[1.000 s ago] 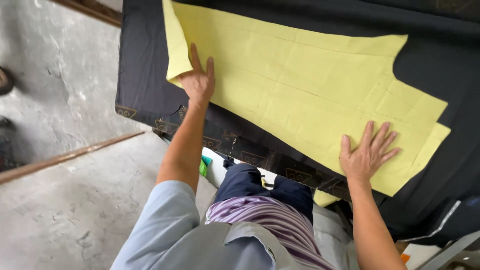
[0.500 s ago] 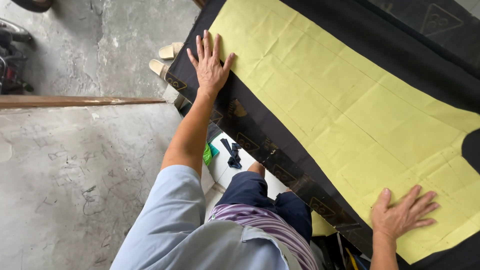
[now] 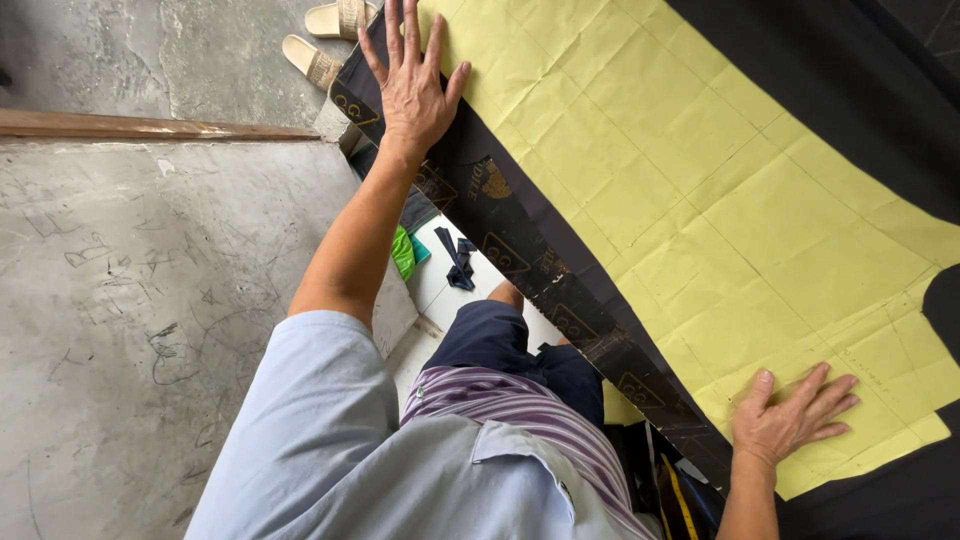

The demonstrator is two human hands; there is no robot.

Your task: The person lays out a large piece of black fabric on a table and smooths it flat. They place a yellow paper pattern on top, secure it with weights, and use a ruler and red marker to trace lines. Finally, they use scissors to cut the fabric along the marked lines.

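Black cloth (image 3: 840,90) covers the table from edge to edge, its printed border strip running along the near side, and on it lies a big yellow paper pattern (image 3: 700,200), creased into squares from old folds and reaching from the far left corner down to the near right.

Both hands lie flat, fingers spread, gripping nothing. The left hand (image 3: 412,85) presses down at the far corner, palm on the dark border with the fingertips reaching onto the paper's edge. The right hand (image 3: 790,420) rests wholly on the paper near its lower tip. Between them the paper is held only by its own weight.

As I judge it, slip is the main risk. If one palm pushes outward harder than the other, the long unpinned middle can bow or skate over the cloth, and the outline then sits off the grain. The fold creases may also spring up (they look fairly sharp), lifting the edge so it no longer lies true. A drag of the left palm could pull the cloth itself, since the border hangs at the table's edge and nothing weighs it down.

Below the table's edge, on the floor, lie a dark scrap (image 3: 460,265) and a green scrap (image 3: 403,252); a pair of sandals (image 3: 325,45) stands beyond on the concrete floor (image 3: 150,330).
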